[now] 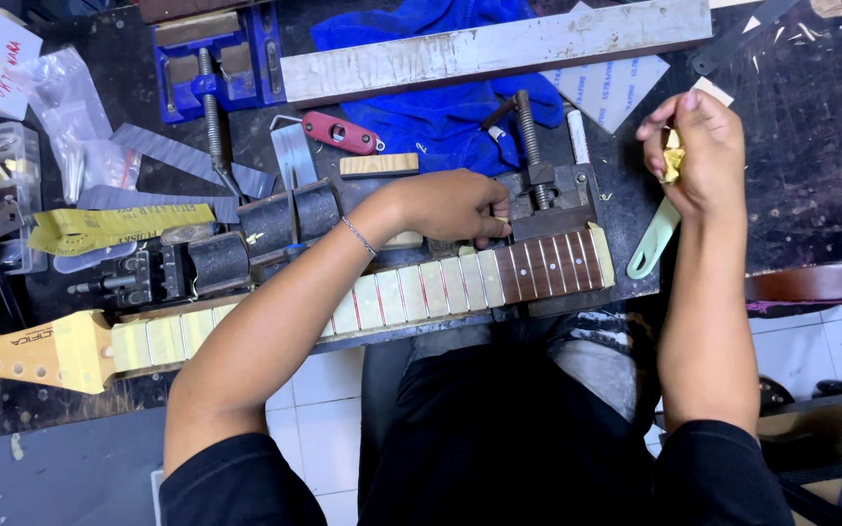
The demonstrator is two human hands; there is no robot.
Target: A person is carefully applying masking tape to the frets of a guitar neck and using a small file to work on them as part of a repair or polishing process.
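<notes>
The dark, scratched worktop (811, 146) carries everything, and its front edge serves as a ledge for the longest piece: a guitar neck (382, 297) that lies flat along that edge, headstock at the left, heel at the right. It rests in padded black cradles (246, 244) and is pinned at the heel end by a small metal vise (553, 195), so it appears unable to roll or slide. Most of the fretboard is covered in pale masking tape between the frets, apparently to shield the wood, while the last stretch by the vise shows bare dark wood.

Behind it a long pale straight bar (499, 47) lies across a blue cloth (440, 107), out of the way. A blue bench vise (211, 63) stands at the back left, and strips of yellow sandpaper (119, 226) lie near the cradles within reach.

The left hand (450, 205) rests over the neck just beside the vise, fingers curled down and pressing on the taped frets at the edge of the bare wood, as if steadying the neck; it is clenched around nothing that I can make out. The right hand (694, 151) is lifted clear of the neck, above a pale green tool handle (655, 239), its grip closed on a small yellowish wad (671, 156) pinched between thumb and fingers.
</notes>
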